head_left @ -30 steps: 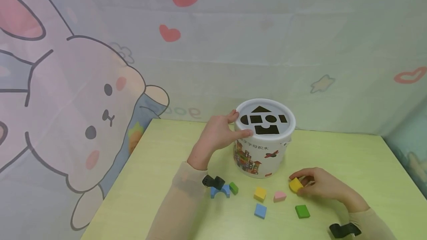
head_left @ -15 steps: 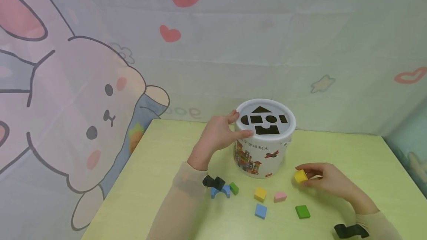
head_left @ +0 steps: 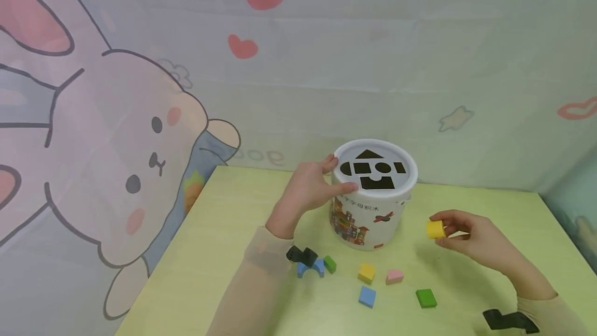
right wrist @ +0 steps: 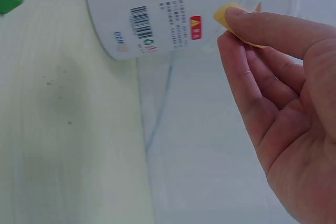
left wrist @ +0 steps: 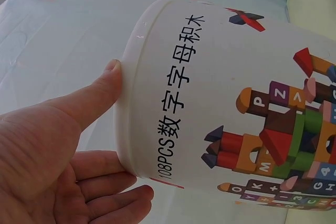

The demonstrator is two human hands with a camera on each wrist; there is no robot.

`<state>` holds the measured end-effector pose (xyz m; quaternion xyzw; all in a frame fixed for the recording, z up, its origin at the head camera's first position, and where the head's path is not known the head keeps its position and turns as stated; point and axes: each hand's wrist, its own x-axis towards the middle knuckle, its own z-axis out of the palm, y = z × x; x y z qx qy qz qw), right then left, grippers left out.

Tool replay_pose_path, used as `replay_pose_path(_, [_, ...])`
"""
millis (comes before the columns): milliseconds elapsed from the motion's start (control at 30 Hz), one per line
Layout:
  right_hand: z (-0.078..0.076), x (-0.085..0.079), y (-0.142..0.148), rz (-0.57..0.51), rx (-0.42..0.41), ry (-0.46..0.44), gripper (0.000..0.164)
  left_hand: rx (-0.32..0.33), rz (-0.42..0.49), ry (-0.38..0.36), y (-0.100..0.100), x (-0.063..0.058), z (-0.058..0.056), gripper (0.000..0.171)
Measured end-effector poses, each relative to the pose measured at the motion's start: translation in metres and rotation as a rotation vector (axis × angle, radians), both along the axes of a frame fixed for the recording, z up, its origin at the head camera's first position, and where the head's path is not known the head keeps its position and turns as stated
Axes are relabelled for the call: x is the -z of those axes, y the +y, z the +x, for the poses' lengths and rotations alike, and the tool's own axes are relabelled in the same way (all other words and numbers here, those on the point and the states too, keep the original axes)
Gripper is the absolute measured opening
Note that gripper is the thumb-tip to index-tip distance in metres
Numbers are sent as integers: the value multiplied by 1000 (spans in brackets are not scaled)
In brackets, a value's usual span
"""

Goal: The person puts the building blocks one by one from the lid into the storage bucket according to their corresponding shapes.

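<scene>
A curved yellow block (head_left: 435, 229) is pinched btwn thumb & fingers of the R hand (head_left: 475, 235), held up off the counter (head_left: 503, 201). The bucket (head_left: 366, 222) stands to its left, apart from it; the slotted lid (head_left: 394, 156) lies left & far of the block. The L hand (head_left: 310, 185) is laid against the lid's left rim, thumb & fingers spread, relaxed; by it the block isn't touched. R hand is thus nearer the block. Block's long axis can't be told, part being covered by fingers.

Lid: white, smooth, prob. plastic, pierced w/ triangle, half-round, square, circle, narrow rect. & notched openings. Bucket wall is printed w/ block-building pics & "108PCS" lettering.

Nearer, smooth solid-coloured pcs, prob. painted wood, are scattered: blue arch (head_left: 320, 267), small green block (head_left: 329, 264), yellow chunk (head_left: 366, 273), blue square (head_left: 367, 296), pink wedge (head_left: 394, 276), flat green square (head_left: 426, 298). Counter is pale yellow-green, faintly grained; behind it a creased, printed cloth (head_left: 326, 92) is hung.
</scene>
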<state>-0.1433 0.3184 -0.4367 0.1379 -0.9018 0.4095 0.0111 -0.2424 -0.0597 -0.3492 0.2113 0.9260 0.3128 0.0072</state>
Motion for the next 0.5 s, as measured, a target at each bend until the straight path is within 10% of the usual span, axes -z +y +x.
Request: replay_pose_path(500, [-2,-41,-10,-99,53,139,44,7,-9,16,0,1,0,93])
